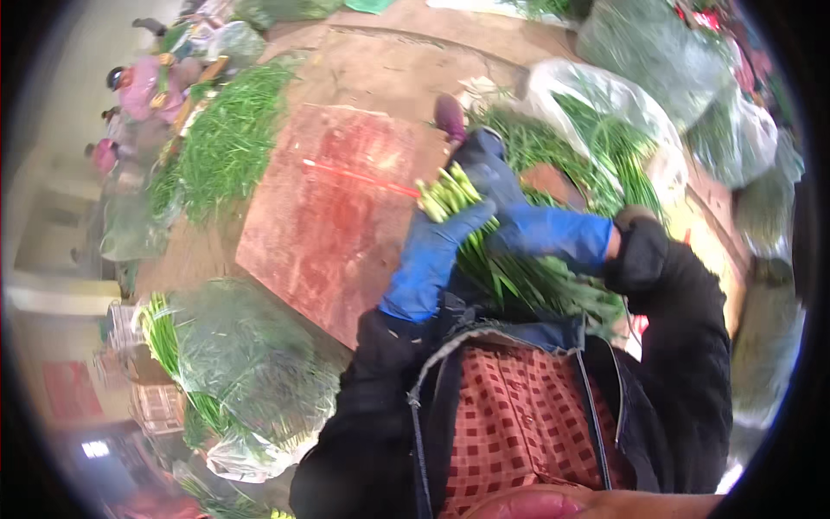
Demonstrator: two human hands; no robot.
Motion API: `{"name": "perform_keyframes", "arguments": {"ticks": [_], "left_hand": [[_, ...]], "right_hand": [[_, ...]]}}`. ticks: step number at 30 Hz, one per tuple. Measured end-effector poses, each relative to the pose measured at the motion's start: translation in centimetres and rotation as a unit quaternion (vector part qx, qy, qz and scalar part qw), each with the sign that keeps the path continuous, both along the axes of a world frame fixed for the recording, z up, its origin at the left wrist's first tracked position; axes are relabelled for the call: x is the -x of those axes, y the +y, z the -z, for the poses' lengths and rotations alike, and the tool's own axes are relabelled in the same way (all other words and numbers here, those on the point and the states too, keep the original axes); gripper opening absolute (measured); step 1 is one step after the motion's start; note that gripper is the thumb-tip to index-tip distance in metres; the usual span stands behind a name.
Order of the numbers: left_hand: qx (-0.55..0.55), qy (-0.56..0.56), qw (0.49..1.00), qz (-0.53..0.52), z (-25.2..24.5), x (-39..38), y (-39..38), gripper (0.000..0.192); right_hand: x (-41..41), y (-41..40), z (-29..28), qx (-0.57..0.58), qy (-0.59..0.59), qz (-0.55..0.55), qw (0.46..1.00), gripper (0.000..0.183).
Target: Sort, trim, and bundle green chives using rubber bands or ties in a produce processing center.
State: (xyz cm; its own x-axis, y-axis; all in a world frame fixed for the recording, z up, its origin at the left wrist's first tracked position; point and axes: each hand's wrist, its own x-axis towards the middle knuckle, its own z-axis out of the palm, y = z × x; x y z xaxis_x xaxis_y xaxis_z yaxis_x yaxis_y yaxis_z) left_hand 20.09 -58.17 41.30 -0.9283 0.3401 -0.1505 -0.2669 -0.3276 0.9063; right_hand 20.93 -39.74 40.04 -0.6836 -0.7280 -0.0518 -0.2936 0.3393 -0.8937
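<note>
My left hand (431, 259), in a blue glove, grips a bundle of long green leafy stalks (538, 285). The pale cut ends (447, 194) stick out beyond its fingers, and the leaves trail over my lap. My right hand (551, 233), also gloved in blue, lies against the bundle from the right. Its fingertips are hidden, so its grip is unclear. A thin red strip (360, 176) lies across a reddish board (324, 220) and reaches the stalk ends. Whether it passes around the bundle is hidden.
Loose greens (227, 143) are heaped beyond the board. A clear bag of greens (253, 357) lies at left. An open white plastic bag (603, 97) of greens stands at upper right, near more filled bags (655, 52). A person in pink (149, 87) is at upper left.
</note>
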Motion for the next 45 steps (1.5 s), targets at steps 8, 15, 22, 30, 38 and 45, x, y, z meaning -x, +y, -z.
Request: {"name": "perform_keyframes", "arguments": {"ticks": [8, 15, 22, 30, 38, 45], "left_hand": [[-0.106, 0.007, 0.994, 0.001, 2.5, 0.2, -2.4, 0.031], [-0.116, 0.021, 0.993, 0.001, 2.1, 0.4, -2.7, 0.041], [-0.06, 0.014, 0.998, -0.03, 3.6, 1.6, -3.2, 0.035], [-0.102, -0.047, 0.992, -0.059, 1.0, 1.3, -2.6, 0.037], [-0.063, -0.035, 0.997, -0.022, 0.4, 0.2, -1.3, 0.035], [-0.032, -0.009, 0.998, 0.053, 0.7, 0.4, -2.2, 0.045]], "right_hand": [[-0.2, -2.1, -3.6, -0.007, -0.171, 0.146, 0.974, 0.044], [-1.0, -3.4, -3.0, 0.091, -0.105, 0.192, 0.971, 0.023], [1.0, -3.7, -2.5, -0.008, 0.133, 0.128, 0.983, 0.029], [3.4, -3.4, -4.5, 0.185, -0.022, 0.216, 0.958, 0.021], [3.6, -3.4, -3.5, 0.007, 0.24, 0.154, 0.958, 0.02], [4.1, -2.3, -4.3, 0.18, -0.106, 0.246, 0.947, 0.013]]}}
